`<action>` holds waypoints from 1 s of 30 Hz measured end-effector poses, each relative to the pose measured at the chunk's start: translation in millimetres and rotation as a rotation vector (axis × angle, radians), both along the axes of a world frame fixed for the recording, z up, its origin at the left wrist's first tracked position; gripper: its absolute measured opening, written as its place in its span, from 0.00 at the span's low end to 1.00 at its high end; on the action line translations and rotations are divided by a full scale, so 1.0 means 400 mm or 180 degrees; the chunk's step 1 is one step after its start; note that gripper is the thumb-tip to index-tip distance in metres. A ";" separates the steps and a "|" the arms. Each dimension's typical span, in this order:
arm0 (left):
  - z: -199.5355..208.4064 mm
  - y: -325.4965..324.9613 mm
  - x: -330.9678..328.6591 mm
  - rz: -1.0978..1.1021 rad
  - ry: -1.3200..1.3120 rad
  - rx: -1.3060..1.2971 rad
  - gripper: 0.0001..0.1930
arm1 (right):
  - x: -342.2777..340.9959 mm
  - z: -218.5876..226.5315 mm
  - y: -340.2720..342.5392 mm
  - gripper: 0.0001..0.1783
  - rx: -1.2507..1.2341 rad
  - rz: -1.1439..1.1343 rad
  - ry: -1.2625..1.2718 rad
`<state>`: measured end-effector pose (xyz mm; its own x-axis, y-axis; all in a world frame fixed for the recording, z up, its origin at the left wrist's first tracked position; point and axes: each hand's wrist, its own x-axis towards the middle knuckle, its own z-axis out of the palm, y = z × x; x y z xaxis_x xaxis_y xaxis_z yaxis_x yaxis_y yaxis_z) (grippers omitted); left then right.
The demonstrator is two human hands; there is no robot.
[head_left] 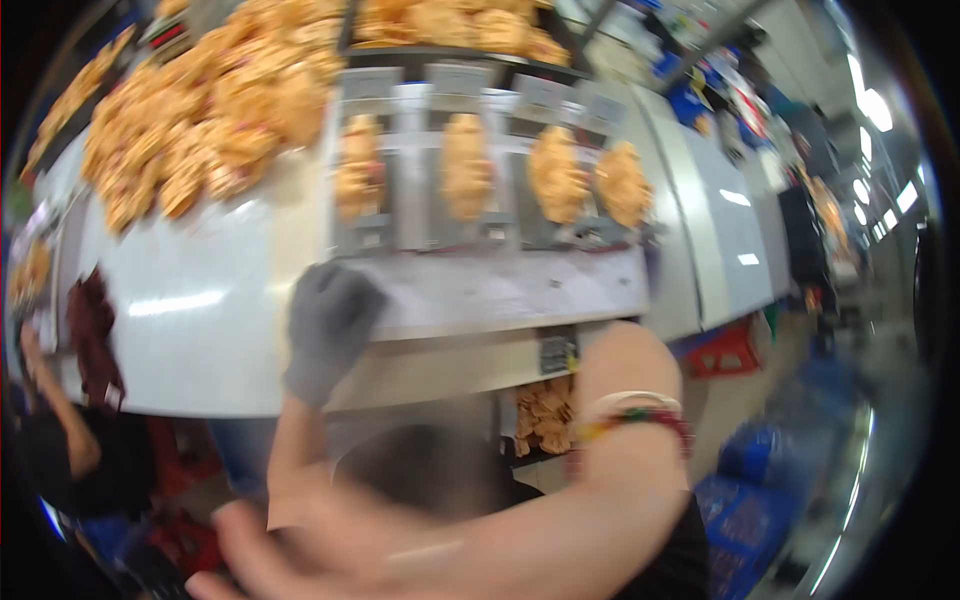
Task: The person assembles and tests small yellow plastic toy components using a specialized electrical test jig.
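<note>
My left hand (335,320), in a grey glove, is curled at the front edge of a white board, below the leftmost metal holder (372,238). Its fingers fold inward, and whatever they may hold is hidden. My right arm, with beaded bracelets (640,420), bends across the bottom of the view. At its end my bare right hand (260,555) is close and blurred, fingers apart, with nothing seen in it. Beyond the left hand, several lumpy orange-tan pieces (464,168) lie in a row on metal holders; I cannot tell their kind.
A large heap of similar pieces (215,125) covers the table's back left. A dark tray (565,62) of them stands behind the holders. Under the table is a box of brownish pieces (545,415). Another person's arm (60,400) and a dark red cloth-like thing (95,330) are at left.
</note>
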<state>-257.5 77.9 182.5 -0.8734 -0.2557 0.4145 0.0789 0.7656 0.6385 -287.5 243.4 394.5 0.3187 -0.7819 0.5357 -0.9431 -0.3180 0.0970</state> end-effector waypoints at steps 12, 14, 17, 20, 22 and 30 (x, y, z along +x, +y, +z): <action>0.005 0.035 0.002 0.0382 0.0127 -0.0522 0.09 | -0.013 -0.013 0.136 0.30 0.1321 -0.0729 0.0799; -0.025 0.037 0.001 0.0364 0.0182 -0.0592 0.09 | -0.070 -0.160 0.149 0.11 0.0549 -0.0127 -0.0840; -0.014 0.049 -0.021 0.0224 0.0256 -0.0651 0.10 | -0.138 -0.293 0.139 0.09 0.0682 -0.1032 -0.1863; -0.022 0.031 -0.017 0.0050 0.0411 -0.0678 0.10 | -0.194 -0.456 0.109 0.06 -0.0015 -0.1161 -0.2676; -0.019 0.028 -0.016 0.0042 0.0349 -0.0668 0.09 | -0.207 -0.496 0.118 0.06 -0.0144 -0.1282 -0.2708; -0.021 0.020 -0.019 0.0056 0.0318 -0.0502 0.09 | -0.208 -0.492 0.127 0.03 -0.0380 -0.2323 -0.3698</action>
